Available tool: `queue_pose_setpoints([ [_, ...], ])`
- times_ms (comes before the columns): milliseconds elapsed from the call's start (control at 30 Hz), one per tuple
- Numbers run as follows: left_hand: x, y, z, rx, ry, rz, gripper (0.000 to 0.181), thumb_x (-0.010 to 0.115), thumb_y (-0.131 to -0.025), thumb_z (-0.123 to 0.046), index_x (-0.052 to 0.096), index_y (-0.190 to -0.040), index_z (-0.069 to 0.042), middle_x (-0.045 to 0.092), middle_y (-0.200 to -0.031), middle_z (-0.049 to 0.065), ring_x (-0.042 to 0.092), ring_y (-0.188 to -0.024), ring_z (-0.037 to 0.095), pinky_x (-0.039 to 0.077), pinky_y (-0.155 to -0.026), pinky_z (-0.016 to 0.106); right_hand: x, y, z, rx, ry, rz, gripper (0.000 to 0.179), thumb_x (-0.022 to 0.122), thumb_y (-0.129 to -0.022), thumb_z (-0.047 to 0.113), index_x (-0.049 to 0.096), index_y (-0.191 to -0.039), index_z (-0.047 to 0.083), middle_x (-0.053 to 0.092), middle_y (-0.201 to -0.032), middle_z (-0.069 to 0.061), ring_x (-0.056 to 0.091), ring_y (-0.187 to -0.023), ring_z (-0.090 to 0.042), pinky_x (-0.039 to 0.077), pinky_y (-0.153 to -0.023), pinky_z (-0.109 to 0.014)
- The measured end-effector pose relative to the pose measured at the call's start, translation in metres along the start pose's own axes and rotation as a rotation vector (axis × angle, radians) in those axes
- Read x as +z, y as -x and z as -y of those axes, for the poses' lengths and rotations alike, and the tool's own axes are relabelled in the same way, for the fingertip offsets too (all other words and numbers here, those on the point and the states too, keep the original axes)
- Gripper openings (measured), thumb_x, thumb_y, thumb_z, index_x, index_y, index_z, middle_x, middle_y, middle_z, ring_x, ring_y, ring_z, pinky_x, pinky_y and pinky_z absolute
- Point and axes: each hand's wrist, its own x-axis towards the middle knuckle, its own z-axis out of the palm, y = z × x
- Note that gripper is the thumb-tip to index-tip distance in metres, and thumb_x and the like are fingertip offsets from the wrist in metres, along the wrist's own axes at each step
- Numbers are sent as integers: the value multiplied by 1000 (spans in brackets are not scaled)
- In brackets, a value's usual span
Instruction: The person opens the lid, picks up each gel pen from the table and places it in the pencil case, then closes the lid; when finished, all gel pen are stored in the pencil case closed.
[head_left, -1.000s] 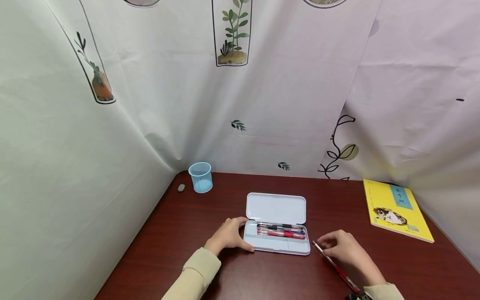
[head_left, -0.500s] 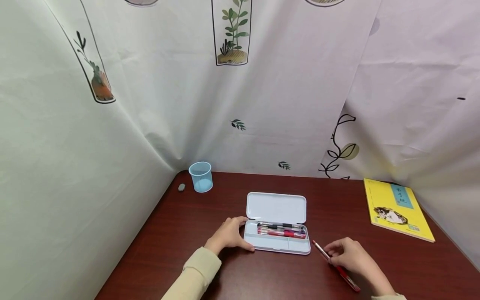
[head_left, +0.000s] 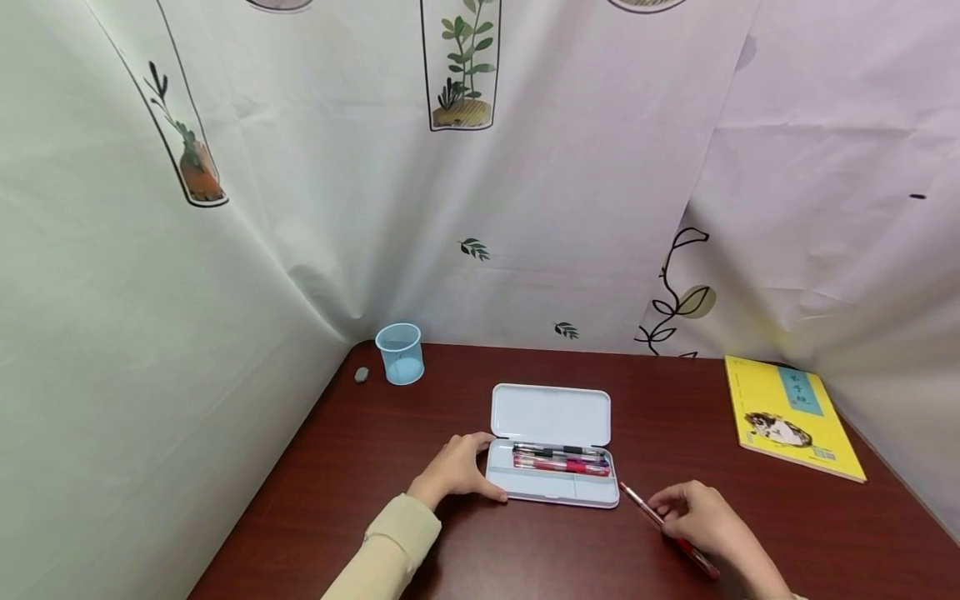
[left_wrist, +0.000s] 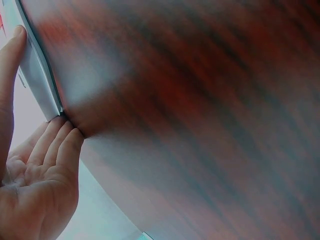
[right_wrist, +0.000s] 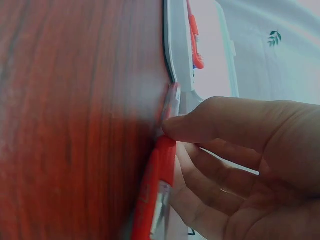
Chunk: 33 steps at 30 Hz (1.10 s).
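An open white pencil case (head_left: 551, 490) lies on the table, with several black and red pens (head_left: 562, 462) in its rear compartment. My left hand (head_left: 456, 468) holds its left end, thumb at the front edge and fingers at the back corner. In the left wrist view that hand (left_wrist: 42, 170) touches the case's corner. To the right of the case, my right hand (head_left: 701, 517) pinches a red gel pen (head_left: 697, 558) near its middle. The right wrist view has the thumb on the pen (right_wrist: 167, 160), which slants close to the tabletop. One end points at the case's right corner.
A light blue cup (head_left: 401, 357) stands at the back left, with a small grey eraser-like piece (head_left: 362, 375) beside it. A yellow book (head_left: 795, 421) lies at the back right. White patterned cloth (head_left: 562, 208) hangs behind the table (head_left: 525, 558).
My right hand has shifted along the red pen, down and to the right, mostly in the first half second. The left hand and the case have stayed in place.
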Motion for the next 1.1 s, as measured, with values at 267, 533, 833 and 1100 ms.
queue_pose_setpoints([
  [267, 1, -1, 2, -13, 1, 2, 88, 94, -53, -45, 62, -125, -6, 69, -121, 7, 63, -109, 19, 50, -94, 37, -2, -2, -2, -18, -11, 19, 22, 69, -74, 1, 73, -96, 2, 65, -76, -3, 55, -68, -14, 45, -57, -24],
  [533, 2, -1, 3, -17, -5, 2, 89, 94, -54, -46, 62, -126, -5, 68, -121, 7, 63, -110, 19, 51, -94, 38, -9, -7, 4, -11, -18, -4, 20, 69, -77, 0, 73, -97, 3, 68, -80, -2, 57, -71, -14, 46, -60, -25],
  [833, 2, 0, 2, -27, 4, 3, 90, 95, -54, -45, 61, -127, -4, 67, -122, 8, 62, -112, 20, 50, -95, 38, -16, -11, 15, 16, -13, -48, 22, 68, -78, -2, 74, -99, 3, 70, -86, -4, 58, -75, -15, 48, -63, -25],
  [1100, 2, 0, 2, -10, 6, -1, 89, 95, -54, -43, 62, -126, -3, 68, -122, 9, 62, -111, 20, 50, -95, 38, -15, -19, 25, -74, -14, -64, 21, 67, -79, -3, 74, -97, 3, 71, -86, -6, 59, -75, -17, 48, -63, -24],
])
